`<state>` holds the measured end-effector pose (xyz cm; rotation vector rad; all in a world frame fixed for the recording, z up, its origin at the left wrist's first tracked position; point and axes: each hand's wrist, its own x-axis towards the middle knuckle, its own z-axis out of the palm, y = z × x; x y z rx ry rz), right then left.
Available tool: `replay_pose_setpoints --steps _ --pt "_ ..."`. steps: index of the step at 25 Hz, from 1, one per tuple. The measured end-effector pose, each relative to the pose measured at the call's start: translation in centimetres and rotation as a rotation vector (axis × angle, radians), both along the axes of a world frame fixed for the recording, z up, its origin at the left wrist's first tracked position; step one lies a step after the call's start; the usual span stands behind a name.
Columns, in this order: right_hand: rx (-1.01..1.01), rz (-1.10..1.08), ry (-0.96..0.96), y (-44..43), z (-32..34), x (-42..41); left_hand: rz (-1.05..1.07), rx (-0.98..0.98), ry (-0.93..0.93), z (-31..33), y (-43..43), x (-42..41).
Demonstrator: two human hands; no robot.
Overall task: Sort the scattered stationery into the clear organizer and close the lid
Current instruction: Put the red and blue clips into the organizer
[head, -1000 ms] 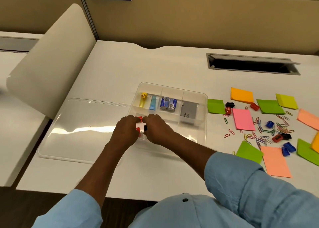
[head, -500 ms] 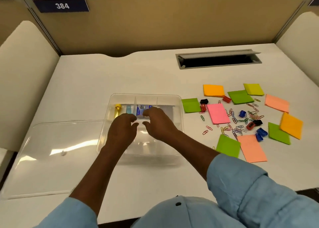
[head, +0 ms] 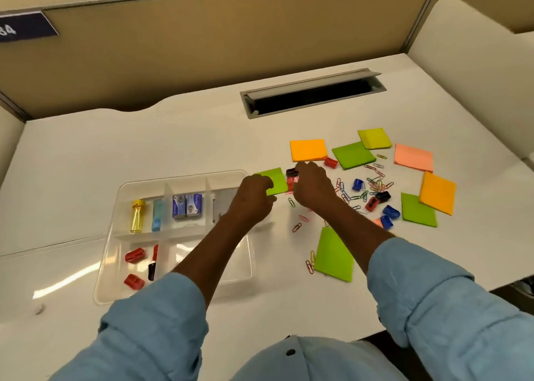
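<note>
**Hands.** The left hand (head: pixel 254 197) curls its fingers down at the edge of a green note (head: pixel 276 178). The right hand (head: pixel 313 188) curls over a loose red piece (head: pixel 290 182) and a loose black piece (head: pixel 291 172) just beside that note. The knuckles hide the fingertips, so we cannot tell whether either hand has hold of anything.

**Near.** The clear organizer (head: pixel 114 236) sits on the tabletop (head: pixel 202 138) at left, with its lid (head: pixel 43 276) lying off and flat beside it. Its front left compartment holds red pieces (head: pixel 135 256) and a dark piece (head: pixel 151 271). To the right, a second green note (head: pixel 333 255) lies with a few clips (head: pixel 309 265) at its near corner.

**Middle.** The organizer's back row holds a yellow tube (head: pixel 137 216), a pale blue item (head: pixel 157 216), a pair of blue boxes (head: pixel 187 206) and a grey item (head: pixel 221 204) partly behind the left hand. Right of the hands lie the paper clips (head: pixel 372 184) and the blue pieces (head: pixel 391 211), mixed together.

**Far.** An orange note (head: pixel 307 149), a pink note (head: pixel 413 157) and several more notes fan out short of the cable slot (head: pixel 313 96).

**Progress.** We judge the sort well under half done. A handful of items is binned, while every note, every clip and several small pieces remain outside. Closing the lid comes last.
</note>
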<state>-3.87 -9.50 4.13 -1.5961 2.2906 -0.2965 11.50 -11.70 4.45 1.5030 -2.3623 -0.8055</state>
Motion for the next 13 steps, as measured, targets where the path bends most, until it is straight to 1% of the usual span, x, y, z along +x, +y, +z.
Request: replay_pose_setpoints --steps 3,5,8,10,13 --pt "0.088 -0.020 0.137 -0.6 -1.2 -4.5 -0.105 0.008 -0.143 -1.6 -0.9 -4.0" --pt "0.081 0.022 0.188 -1.1 -1.7 -7.2 -0.135 -0.012 -0.225 -2.1 -1.5 -5.9" --pt "0.046 0.086 0.168 -2.0 -2.1 -10.2 -0.151 -0.055 -0.273 -2.8 -2.2 -7.6" --pt "0.029 0.129 0.150 -2.3 -2.3 -11.3 -0.153 -0.055 -0.299 -3.2 -2.3 -8.2" --pt "0.015 0.189 0.172 -2.2 -3.0 -12.0 -0.168 -0.059 -0.314 -4.0 -2.3 -8.6"
